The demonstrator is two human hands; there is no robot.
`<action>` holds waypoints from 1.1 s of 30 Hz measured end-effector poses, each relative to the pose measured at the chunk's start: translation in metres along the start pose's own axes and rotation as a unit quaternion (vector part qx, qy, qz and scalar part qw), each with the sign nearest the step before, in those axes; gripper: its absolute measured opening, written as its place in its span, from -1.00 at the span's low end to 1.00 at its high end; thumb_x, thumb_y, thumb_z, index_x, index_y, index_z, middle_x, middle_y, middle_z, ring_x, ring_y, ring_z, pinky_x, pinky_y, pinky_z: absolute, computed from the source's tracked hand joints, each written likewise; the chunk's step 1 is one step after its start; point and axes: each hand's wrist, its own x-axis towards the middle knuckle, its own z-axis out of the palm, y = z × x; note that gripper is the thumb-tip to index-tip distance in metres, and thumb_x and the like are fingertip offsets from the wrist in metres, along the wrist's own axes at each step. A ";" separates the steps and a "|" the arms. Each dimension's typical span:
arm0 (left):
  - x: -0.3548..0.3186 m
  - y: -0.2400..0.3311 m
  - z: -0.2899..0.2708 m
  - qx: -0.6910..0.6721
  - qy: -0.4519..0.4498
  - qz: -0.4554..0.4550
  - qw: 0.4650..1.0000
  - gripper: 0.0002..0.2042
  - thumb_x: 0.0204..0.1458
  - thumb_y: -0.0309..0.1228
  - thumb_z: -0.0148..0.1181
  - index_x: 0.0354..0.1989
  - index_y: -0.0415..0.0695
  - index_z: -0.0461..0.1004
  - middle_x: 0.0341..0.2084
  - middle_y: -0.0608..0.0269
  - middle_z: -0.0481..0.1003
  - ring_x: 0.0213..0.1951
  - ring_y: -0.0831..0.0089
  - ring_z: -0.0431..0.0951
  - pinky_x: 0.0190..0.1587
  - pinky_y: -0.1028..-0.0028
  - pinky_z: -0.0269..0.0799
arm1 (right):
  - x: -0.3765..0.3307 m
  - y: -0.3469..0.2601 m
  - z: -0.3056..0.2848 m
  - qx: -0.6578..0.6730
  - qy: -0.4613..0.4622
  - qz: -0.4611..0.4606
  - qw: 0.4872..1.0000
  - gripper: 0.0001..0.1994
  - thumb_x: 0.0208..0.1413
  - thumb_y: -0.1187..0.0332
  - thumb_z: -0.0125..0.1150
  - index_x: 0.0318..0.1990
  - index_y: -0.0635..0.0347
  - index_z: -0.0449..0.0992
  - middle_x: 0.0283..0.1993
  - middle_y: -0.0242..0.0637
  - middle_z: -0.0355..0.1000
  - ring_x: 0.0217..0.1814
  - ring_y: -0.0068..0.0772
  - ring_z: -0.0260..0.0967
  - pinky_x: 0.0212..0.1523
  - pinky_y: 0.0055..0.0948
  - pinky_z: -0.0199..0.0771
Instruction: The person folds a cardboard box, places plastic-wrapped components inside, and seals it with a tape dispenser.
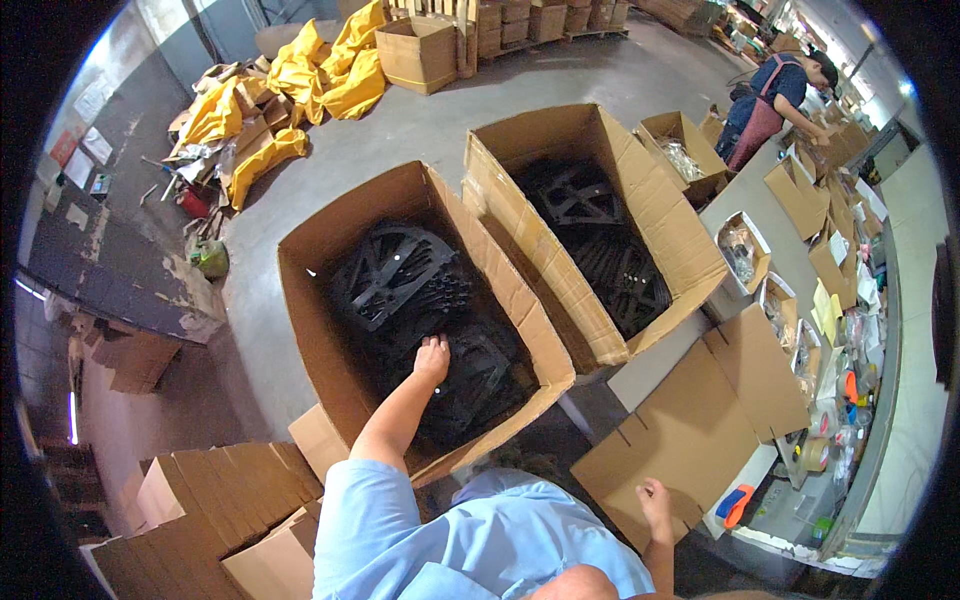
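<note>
Two cartons (325,265) (648,190) of black parts (395,275), one co-worker (757,118)

We were in what looked like a packing workshop: we saw large, open brown cardboard boxes (490,262) holding black slotted parts (392,275), stacked brown cartons (547,22), a smooth grey floor (430,130), and an aproned co-worker (768,105) at a long, cluttered pale-grey desk (748,195).

Mid-frame, I can't tell whether the bare left hand (432,360) touches the black slatted parts (398,272); their lower layers are hidden.
</note>
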 end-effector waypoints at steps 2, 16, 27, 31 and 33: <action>-0.002 0.003 -0.007 0.001 -0.005 -0.017 1.000 -0.60 -0.04 -0.43 0.04 0.04 -0.22 0.29 -0.05 0.00 0.33 0.05 0.12 0.29 0.04 0.30 0.32 | -0.004 0.001 0.001 -0.010 -0.006 0.014 1.000 -0.59 0.00 0.28 0.24 -0.02 0.34 0.42 -0.18 -0.04 0.51 -0.17 -0.27 0.47 -0.15 -0.36 0.44; -0.123 0.073 -0.354 -0.177 0.013 0.139 0.974 -0.62 -0.14 -0.45 0.27 -0.15 -0.17 0.27 -0.49 -0.14 0.47 -0.32 -0.11 0.49 -0.34 0.12 0.38 | -0.026 0.043 -0.011 0.074 0.045 0.085 0.993 -0.55 0.00 0.21 0.23 0.01 0.27 0.40 -0.09 -0.05 0.46 -0.07 -0.23 0.43 -0.09 -0.32 0.42; -0.051 0.474 -0.309 -0.104 -0.211 0.703 0.671 -0.63 0.04 -0.32 0.11 0.01 -0.12 0.24 -0.45 -0.06 0.48 -0.32 -0.07 0.48 -0.28 0.10 0.33 | 0.028 0.169 -0.064 0.136 0.192 0.078 0.969 -0.70 0.05 0.34 0.12 -0.06 0.24 0.45 -0.21 -0.12 0.49 -0.18 -0.33 0.44 -0.15 -0.40 0.42; 0.009 0.627 -0.199 -0.043 -0.381 0.650 0.656 -0.60 -0.02 -0.40 0.15 0.01 -0.20 0.28 -0.28 -0.04 0.49 -0.20 -0.01 0.49 -0.17 0.17 0.35 | 0.055 0.194 -0.139 0.215 0.269 0.060 0.937 -0.72 0.08 0.30 0.15 -0.13 0.31 0.46 -0.26 -0.17 0.50 -0.22 -0.38 0.44 -0.18 -0.42 0.40; 0.023 0.692 -0.168 0.045 -0.474 0.568 0.671 -0.59 -0.04 -0.41 0.18 0.00 -0.22 0.28 -0.24 -0.03 0.49 -0.15 0.03 0.49 -0.14 0.17 0.34 | 0.082 0.222 -0.189 0.270 0.329 0.050 0.904 -0.74 0.11 0.29 0.14 -0.16 0.31 0.47 -0.30 -0.24 0.49 -0.24 -0.44 0.42 -0.20 -0.44 0.40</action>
